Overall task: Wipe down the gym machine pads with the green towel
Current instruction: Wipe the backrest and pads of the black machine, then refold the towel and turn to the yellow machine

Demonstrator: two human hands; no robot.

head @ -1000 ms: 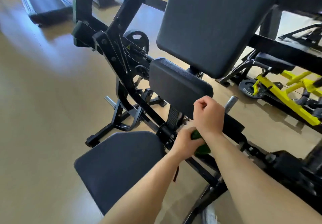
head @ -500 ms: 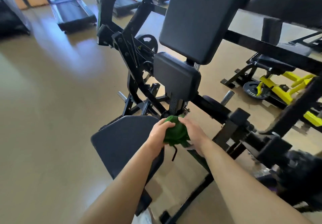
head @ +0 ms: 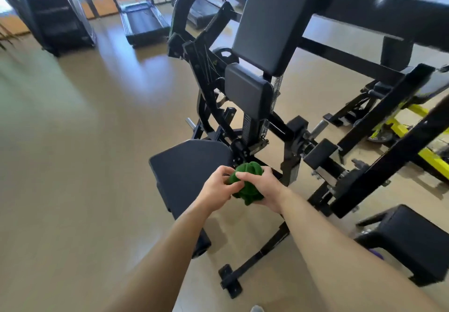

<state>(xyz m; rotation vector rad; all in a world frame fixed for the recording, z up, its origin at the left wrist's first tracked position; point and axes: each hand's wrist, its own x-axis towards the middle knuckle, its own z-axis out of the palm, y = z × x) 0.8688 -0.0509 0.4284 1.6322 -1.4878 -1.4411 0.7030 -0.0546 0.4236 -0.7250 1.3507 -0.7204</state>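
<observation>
A bunched green towel (head: 247,183) is held between both hands, in the air over the right edge of the black seat pad (head: 184,168). My left hand (head: 217,191) pinches its left side with the fingertips. My right hand (head: 266,191) cups it from the right and below. Beyond the hands stands the black gym machine, with a small chest pad (head: 246,90) on its post and a large back pad (head: 274,17) above that. Neither hand touches a pad.
The machine's black frame and base foot (head: 230,281) run across the tan floor below my arms. Another black pad (head: 410,241) sits at the lower right, a yellow-framed machine (head: 422,153) at the right. Treadmills (head: 143,25) stand at the back.
Both hands pulled back from the chest pad and met on the towel, which is now balled between them. The view has backed away and risen, so the machine looks smaller.
</observation>
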